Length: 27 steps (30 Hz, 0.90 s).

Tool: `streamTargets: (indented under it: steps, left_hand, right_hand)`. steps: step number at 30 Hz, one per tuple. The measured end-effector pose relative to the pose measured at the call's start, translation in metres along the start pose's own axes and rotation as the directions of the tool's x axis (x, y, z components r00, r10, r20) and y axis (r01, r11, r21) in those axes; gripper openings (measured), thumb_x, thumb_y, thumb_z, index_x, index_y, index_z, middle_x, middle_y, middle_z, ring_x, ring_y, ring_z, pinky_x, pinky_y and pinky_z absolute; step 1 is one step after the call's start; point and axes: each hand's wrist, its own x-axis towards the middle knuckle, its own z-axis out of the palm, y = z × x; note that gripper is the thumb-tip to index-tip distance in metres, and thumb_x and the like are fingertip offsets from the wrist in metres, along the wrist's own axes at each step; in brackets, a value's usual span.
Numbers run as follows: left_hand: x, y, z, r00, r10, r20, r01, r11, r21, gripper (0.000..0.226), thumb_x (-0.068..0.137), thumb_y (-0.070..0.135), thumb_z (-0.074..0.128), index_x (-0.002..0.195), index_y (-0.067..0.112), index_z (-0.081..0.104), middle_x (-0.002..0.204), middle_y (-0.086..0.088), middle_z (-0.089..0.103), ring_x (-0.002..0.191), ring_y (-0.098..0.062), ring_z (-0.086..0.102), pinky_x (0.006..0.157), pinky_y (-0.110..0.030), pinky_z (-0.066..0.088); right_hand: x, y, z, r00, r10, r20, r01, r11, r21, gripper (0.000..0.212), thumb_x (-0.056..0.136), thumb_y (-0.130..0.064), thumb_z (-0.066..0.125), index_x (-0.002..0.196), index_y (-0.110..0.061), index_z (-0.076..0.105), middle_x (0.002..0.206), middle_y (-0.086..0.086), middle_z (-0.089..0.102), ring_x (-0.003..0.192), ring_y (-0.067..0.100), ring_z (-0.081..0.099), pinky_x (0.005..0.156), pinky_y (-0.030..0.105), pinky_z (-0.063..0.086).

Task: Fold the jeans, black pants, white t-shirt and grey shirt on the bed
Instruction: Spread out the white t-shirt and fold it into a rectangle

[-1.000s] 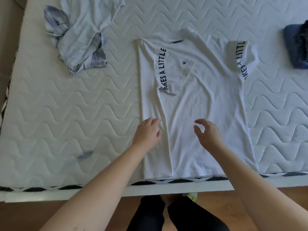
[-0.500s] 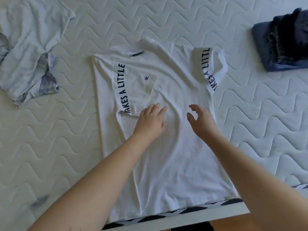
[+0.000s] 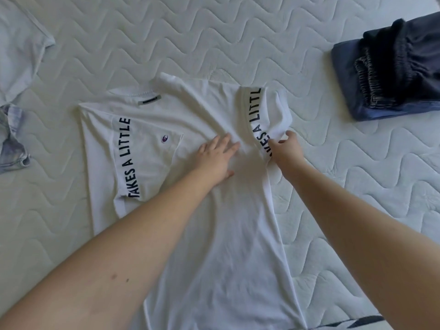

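- White t-shirt [image 3: 214,234] spread flat across the middle of the bed [image 3: 238,39], hem toward the near edge, collar toward the far side.
- Left sleeve [image 3: 133,158] folded inward over the body, black lettering "TAKES A LITTLE" running along it, a small logo just beside.
- Right sleeve [image 3: 264,110] partly turned in, its lettered band visible, cloth bunched and creased beside it.
- Left hand [image 3: 216,158] flat on the chest of the white t-shirt, fingers straight and spread, pressing the cloth; grip wide, holding nothing.
- Right hand [image 3: 285,148] at the lower end of the right sleeve, thumb and fingers pinching its edge; grip narrow, closed on the sleeve cloth.
- Both bare forearms reaching in from the near edge, left one lying across the lower left part of the shirt.
- Jeans [image 3: 352,91] folded near the far right corner of the bed, well apart from the white t-shirt.
- Black pants [image 3: 404,60] folded and stacked on top of the jeans, elastic waistband showing.
- Grey shirt [image 3: 21,48] lying unfolded and crumpled at the far left edge, partly cut off by the frame, a plaid-patterned part [image 3: 12,141] showing at its lower end.
- Bed surface a pale quilted mattress with a wavy stitch, a dark-patterned trim [image 3: 362,322] showing at the near right edge.
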Motion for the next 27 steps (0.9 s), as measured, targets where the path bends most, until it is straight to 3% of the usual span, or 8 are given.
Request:
streamTargets:
  steps: [4,8,12,16,18,20,23,27]
  left_hand:
    - [0.026,-0.002,-0.012,0.999,0.011,-0.033,-0.009,0.999,0.043,0.091,0.084,0.056,0.062,0.154,0.034,0.008,0.164,-0.001,-0.005,0.15,-0.023,-0.001,0.12,-0.047,0.008]
    - [0.055,-0.005,-0.024,1.0,0.002,0.021,-0.004,0.997,0.08,0.113,0.07,0.063,0.072,0.155,0.033,0.004,0.163,-0.004,-0.009,0.15,-0.026,-0.004,0.12,-0.048,0.005]
    - [0.072,-0.005,-0.024,0.998,-0.002,0.058,-0.003,0.997,0.078,0.126,0.059,0.063,0.08,0.154,0.035,0.001,0.162,-0.003,-0.014,0.15,-0.026,-0.007,0.119,-0.049,0.015]
    - [0.074,-0.009,-0.026,0.998,0.024,0.06,-0.029,0.997,0.069,0.129,0.056,0.065,0.081,0.153,0.04,0.0,0.162,0.0,-0.01,0.149,-0.026,-0.003,0.116,-0.048,0.02]
    - [0.078,-0.014,-0.034,0.996,0.044,0.074,-0.048,0.997,0.052,0.117,0.062,0.066,0.077,0.152,0.042,0.007,0.161,-0.001,0.0,0.147,-0.027,0.007,0.113,-0.048,0.026]
    - [0.086,-0.018,-0.045,0.998,0.055,0.035,-0.052,0.996,-0.066,0.085,0.076,0.062,0.068,0.148,0.038,0.03,0.153,-0.003,0.024,0.139,-0.028,0.028,0.11,-0.044,0.033]
    - [0.103,-0.024,-0.062,0.993,-0.045,-0.109,0.002,0.932,-0.363,0.039,0.093,0.036,0.057,0.13,0.023,0.054,0.133,-0.006,0.046,0.116,-0.027,0.053,0.1,-0.039,0.043]
    - [0.131,-0.029,-0.084,0.957,-0.124,-0.262,0.044,0.955,-0.294,0.041,0.095,0.022,0.053,0.136,0.021,0.047,0.138,-0.007,0.043,0.118,-0.029,0.049,0.097,-0.039,0.041]
  right_hand:
    - [0.021,-0.009,0.0,0.994,0.091,-0.067,-0.078,0.98,0.182,0.073,0.089,-0.025,0.061,0.151,-0.017,0.023,0.101,-0.004,0.052,0.078,0.012,0.053,0.06,0.026,0.041]
    - [0.035,-0.021,-0.001,0.988,0.143,-0.056,-0.126,0.962,0.241,0.074,0.084,-0.034,0.073,0.145,-0.014,0.035,0.111,-0.007,0.045,0.096,0.018,0.055,0.078,0.036,0.05]
    - [0.042,-0.021,0.005,0.992,0.118,-0.041,-0.106,0.967,0.23,0.035,0.084,-0.031,0.07,0.111,-0.01,0.063,0.091,0.002,0.068,0.08,0.022,0.068,0.068,0.036,0.059]
    - [0.04,-0.016,-0.006,0.985,0.102,-0.14,-0.048,0.937,0.346,0.02,0.09,-0.023,0.056,0.108,-0.016,0.054,0.1,0.004,0.063,0.09,0.023,0.064,0.071,0.035,0.055]
    - [0.033,-0.009,-0.012,0.986,0.114,-0.121,-0.05,0.897,0.439,0.023,0.088,-0.017,0.055,0.111,-0.012,0.055,0.104,0.008,0.064,0.097,0.027,0.065,0.079,0.041,0.057]
    - [0.027,-0.002,-0.017,0.994,0.103,-0.046,-0.063,0.848,0.526,0.025,0.087,-0.013,0.059,0.111,-0.009,0.059,0.108,0.013,0.067,0.098,0.029,0.067,0.084,0.044,0.058]
    - [0.025,0.001,-0.027,0.987,0.137,0.088,-0.16,0.726,0.669,0.016,0.089,-0.011,0.065,0.104,-0.012,0.06,0.104,0.009,0.069,0.087,0.022,0.072,0.072,0.035,0.06]
    - [0.033,-0.006,-0.04,0.971,0.051,0.234,-0.212,0.642,0.737,0.029,0.088,-0.015,0.067,0.116,-0.006,0.061,0.113,0.009,0.071,0.103,0.023,0.069,0.089,0.038,0.055]
